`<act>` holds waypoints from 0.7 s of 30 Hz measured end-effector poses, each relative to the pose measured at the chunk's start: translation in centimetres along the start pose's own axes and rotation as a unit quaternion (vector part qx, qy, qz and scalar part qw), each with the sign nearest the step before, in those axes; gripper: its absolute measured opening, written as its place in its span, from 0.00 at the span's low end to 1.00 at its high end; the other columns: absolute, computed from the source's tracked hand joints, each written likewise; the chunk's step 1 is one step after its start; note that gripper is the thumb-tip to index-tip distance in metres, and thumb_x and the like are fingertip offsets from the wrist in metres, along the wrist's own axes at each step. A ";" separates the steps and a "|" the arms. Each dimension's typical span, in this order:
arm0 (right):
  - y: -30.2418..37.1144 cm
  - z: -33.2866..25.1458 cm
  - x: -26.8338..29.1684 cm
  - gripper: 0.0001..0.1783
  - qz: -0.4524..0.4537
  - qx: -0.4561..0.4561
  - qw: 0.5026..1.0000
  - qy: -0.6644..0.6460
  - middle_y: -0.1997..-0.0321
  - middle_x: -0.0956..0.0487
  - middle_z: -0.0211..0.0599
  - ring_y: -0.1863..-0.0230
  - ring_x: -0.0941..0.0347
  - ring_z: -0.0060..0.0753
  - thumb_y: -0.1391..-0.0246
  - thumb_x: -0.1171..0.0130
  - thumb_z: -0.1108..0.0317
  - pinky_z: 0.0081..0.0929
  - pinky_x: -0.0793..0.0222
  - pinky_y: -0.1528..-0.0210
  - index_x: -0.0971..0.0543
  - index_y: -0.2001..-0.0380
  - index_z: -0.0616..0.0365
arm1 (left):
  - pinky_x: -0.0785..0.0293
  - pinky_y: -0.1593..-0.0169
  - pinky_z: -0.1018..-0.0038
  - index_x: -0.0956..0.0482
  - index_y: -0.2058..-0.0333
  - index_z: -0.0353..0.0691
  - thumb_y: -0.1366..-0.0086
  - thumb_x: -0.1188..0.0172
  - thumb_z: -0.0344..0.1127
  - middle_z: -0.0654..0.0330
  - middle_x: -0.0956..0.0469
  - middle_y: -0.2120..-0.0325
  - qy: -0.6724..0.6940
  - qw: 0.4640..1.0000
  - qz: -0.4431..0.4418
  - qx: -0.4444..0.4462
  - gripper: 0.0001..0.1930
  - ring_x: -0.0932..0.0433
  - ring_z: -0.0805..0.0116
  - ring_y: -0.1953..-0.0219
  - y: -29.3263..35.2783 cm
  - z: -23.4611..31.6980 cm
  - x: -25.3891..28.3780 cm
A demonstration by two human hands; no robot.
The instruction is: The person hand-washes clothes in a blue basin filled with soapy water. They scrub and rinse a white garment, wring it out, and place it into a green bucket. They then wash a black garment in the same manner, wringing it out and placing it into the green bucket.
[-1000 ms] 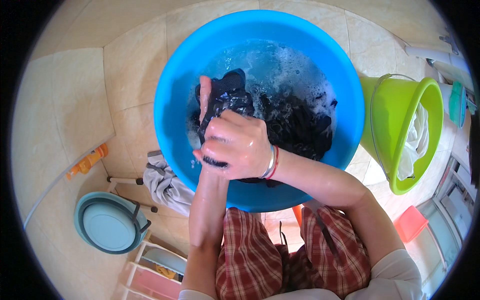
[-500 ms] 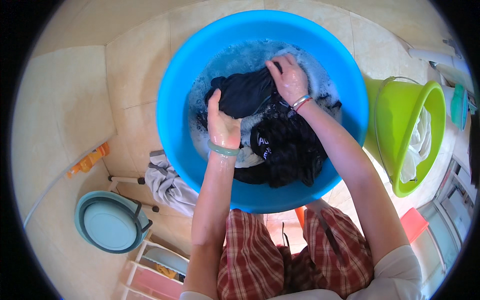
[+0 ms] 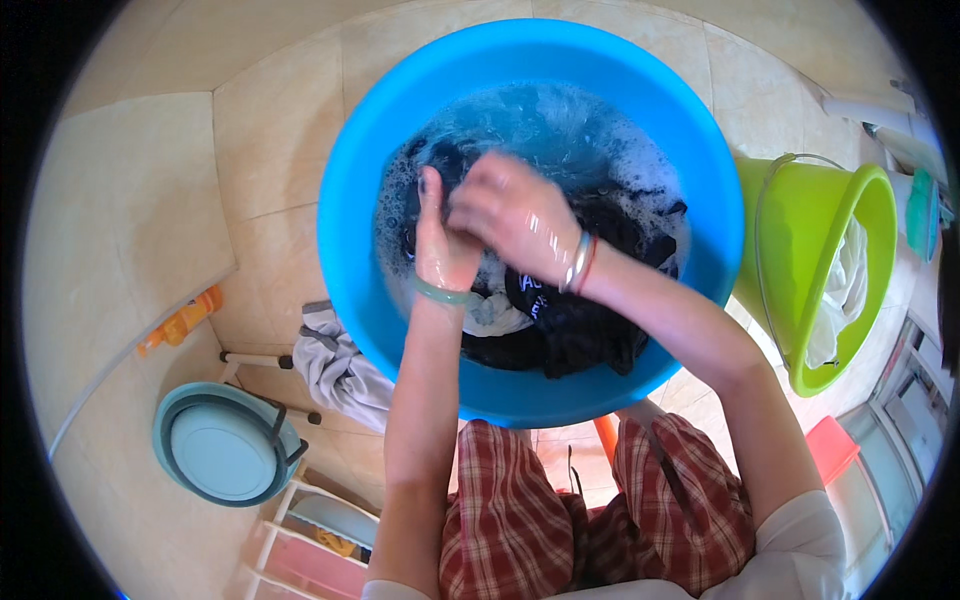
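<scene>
A big blue basin [image 3: 360, 110] holds sudsy water and a heap of wet clothes. Over the water, my left hand [image 3: 445, 248] has its thumb pointing up; its other fingers are hidden. Across it comes my right hand [image 3: 520, 215], its curled fingers smeared by motion at the left hand's palm. A dark garment [image 3: 447, 158] lies in the water just beyond the left thumb, and whether either hand grips it cannot be made out. Below the hands is a black garment [image 3: 580, 315] with white print, beside a piece of white cloth [image 3: 495, 316].
Right of the basin, a lime-green bucket [image 3: 775, 250] leans with white cloth [image 3: 838, 295] inside. A grey-white garment [image 3: 345, 370] hangs at the left near a pale blue folding basin [image 3: 225, 445]. A rack [image 3: 265, 560] stands lower left; an orange object [image 3: 180, 320] is by the wall.
My right hand has moved left and nearer, from the garment's far right end to my left hand. The dark garment, spread between both hands before, now sits lower in the water.
</scene>
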State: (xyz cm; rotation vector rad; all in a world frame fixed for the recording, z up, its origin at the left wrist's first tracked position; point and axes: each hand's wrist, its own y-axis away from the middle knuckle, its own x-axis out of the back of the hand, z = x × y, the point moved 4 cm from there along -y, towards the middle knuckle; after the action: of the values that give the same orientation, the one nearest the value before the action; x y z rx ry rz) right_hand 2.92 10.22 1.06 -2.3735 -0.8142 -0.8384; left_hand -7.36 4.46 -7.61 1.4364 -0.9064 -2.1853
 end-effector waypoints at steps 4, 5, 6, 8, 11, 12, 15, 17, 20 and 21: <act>2.2 -7.6 1.2 0.06 -0.055 0.080 0.995 -0.010 0.65 0.28 0.25 0.65 0.31 0.30 0.60 0.37 0.65 0.28 0.31 0.66 0.23 0.76 0.45 | 0.28 0.43 0.64 0.29 0.42 0.39 0.28 0.51 0.47 0.54 0.23 0.48 0.073 0.994 -0.064 0.060 0.23 0.24 0.61 0.49 2.5 1.0 -6.4; 2.5 -8.5 1.5 0.06 -0.074 0.102 0.992 -0.016 0.65 0.28 0.24 0.64 0.32 0.28 0.60 0.37 0.63 0.26 0.34 0.64 0.23 0.76 0.45 | 0.30 0.41 0.63 0.31 0.41 0.41 0.28 0.52 0.43 0.54 0.24 0.48 0.029 0.998 -0.062 0.004 0.21 0.24 0.61 0.48 2.2 0.6 -5.5; 2.6 -9.1 1.3 0.07 -0.076 0.106 0.991 0.004 0.64 0.28 0.23 0.63 0.33 0.27 0.60 0.36 0.61 0.26 0.36 0.64 0.24 0.77 0.44 | 0.32 0.39 0.62 0.31 0.42 0.43 0.28 0.53 0.42 0.55 0.24 0.49 -0.047 0.995 -0.038 -0.074 0.19 0.25 0.61 0.48 2.1 0.7 -4.6; 1.7 -9.8 1.4 0.09 -0.021 0.091 0.996 0.013 0.64 0.29 0.23 0.63 0.33 0.27 0.62 0.34 0.58 0.26 0.38 0.66 0.25 0.78 0.44 | 0.31 0.40 0.63 0.31 0.42 0.43 0.28 0.53 0.43 0.55 0.24 0.50 -0.013 0.994 -0.054 -0.095 0.19 0.25 0.62 0.49 2.1 0.4 -4.5; 0.5 -10.0 1.2 0.12 0.043 0.096 0.994 -0.003 0.66 0.29 0.22 0.66 0.33 0.26 0.62 0.32 0.57 0.26 0.39 0.70 0.26 0.80 0.44 | 0.30 0.41 0.63 0.30 0.44 0.43 0.28 0.52 0.44 0.57 0.24 0.51 0.112 0.983 -0.142 -0.018 0.19 0.24 0.63 0.49 1.7 0.2 -4.4; 0.4 -9.9 1.2 0.10 0.047 0.101 0.994 -0.003 0.68 0.31 0.22 0.66 0.33 0.26 0.63 0.34 0.57 0.26 0.40 0.70 0.26 0.80 0.43 | 0.30 0.41 0.63 0.30 0.44 0.43 0.28 0.52 0.45 0.57 0.24 0.51 0.137 0.976 -0.167 0.010 0.19 0.24 0.63 0.49 1.5 0.1 -4.6; -0.4 -9.0 2.0 0.15 0.107 0.121 0.986 -0.033 0.74 0.30 0.21 0.77 0.34 0.24 0.63 0.30 0.60 0.24 0.43 0.81 0.29 0.84 0.45 | 0.29 0.42 0.64 0.29 0.45 0.43 0.29 0.52 0.46 0.58 0.24 0.52 0.166 0.966 -0.189 0.053 0.19 0.24 0.64 0.50 1.7 -0.3 -5.0; -0.6 -8.0 1.9 0.15 0.117 0.117 0.985 -0.059 0.76 0.30 0.23 0.78 0.33 0.25 0.64 0.30 0.62 0.25 0.41 0.82 0.29 0.84 0.47 | 0.28 0.42 0.64 0.28 0.46 0.43 0.29 0.51 0.47 0.59 0.24 0.52 0.160 0.974 -0.157 0.044 0.19 0.24 0.65 0.50 2.3 -0.7 -4.8; -1.3 -7.2 2.0 0.12 0.127 0.106 0.982 -0.094 0.78 0.30 0.26 0.79 0.30 0.29 0.66 0.32 0.67 0.27 0.34 0.80 0.29 0.85 0.49 | 0.27 0.43 0.64 0.27 0.47 0.43 0.29 0.51 0.48 0.61 0.23 0.53 0.133 0.988 -0.075 0.001 0.20 0.24 0.66 0.51 3.7 -0.9 -4.3; -1.3 -6.3 1.9 0.10 0.133 0.091 0.984 -0.078 0.76 0.28 0.27 0.77 0.27 0.30 0.64 0.34 0.65 0.28 0.31 0.78 0.27 0.84 0.48 | 0.27 0.43 0.65 0.27 0.48 0.43 0.30 0.51 0.49 0.61 0.23 0.54 0.124 0.991 -0.042 -0.006 0.20 0.24 0.66 0.51 3.9 -1.1 -4.1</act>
State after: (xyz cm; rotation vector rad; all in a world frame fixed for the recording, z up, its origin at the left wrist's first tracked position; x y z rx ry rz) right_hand 0.82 8.02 7.05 -2.3374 -0.5873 -0.4545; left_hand -4.80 3.80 -2.44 1.7231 -0.7558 -2.0058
